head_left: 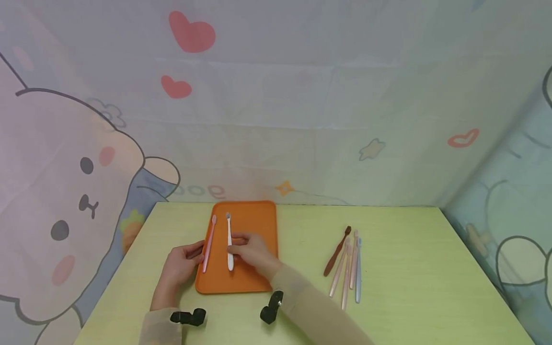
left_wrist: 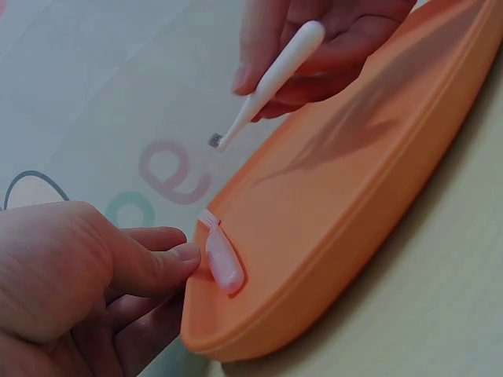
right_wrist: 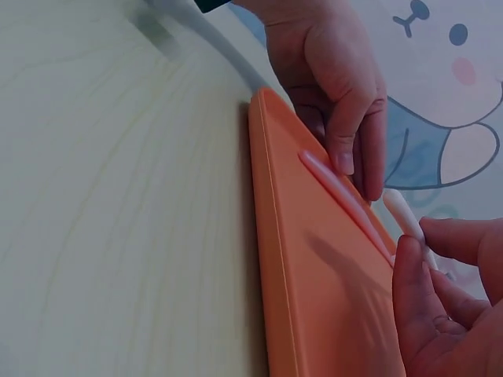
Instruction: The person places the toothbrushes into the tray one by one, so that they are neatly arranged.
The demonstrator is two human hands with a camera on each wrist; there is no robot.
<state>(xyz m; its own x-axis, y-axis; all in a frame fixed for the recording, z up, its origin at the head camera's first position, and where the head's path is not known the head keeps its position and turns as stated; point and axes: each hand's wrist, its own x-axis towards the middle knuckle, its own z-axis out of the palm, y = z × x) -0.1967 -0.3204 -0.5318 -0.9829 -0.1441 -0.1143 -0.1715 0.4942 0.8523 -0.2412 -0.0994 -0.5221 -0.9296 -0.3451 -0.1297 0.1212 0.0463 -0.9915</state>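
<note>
An orange tray (head_left: 258, 218) lies on the table, a pink toothbrush (head_left: 209, 245) lying along its left side. With thumb over the rim and fingers outside it, my left hand (head_left: 178, 263) grips the tray's left edge, close beside the pink toothbrush. My right hand (head_left: 255, 254) pinches a white toothbrush (head_left: 229, 230) between thumb and fingers. Its grey bristle head points away from me. In the left wrist view this white toothbrush (left_wrist: 287, 67) is raised above the tray floor (left_wrist: 314, 196), where the hand's shadow falls.
To the right of the tray, a brown toothbrush (head_left: 335, 255), a blue toothbrush (head_left: 358, 275) and several pale pink ones lie close together on the light green table (head_left: 409, 268). A printed cloth wall (head_left: 310, 158) rises behind the table's far edge.
</note>
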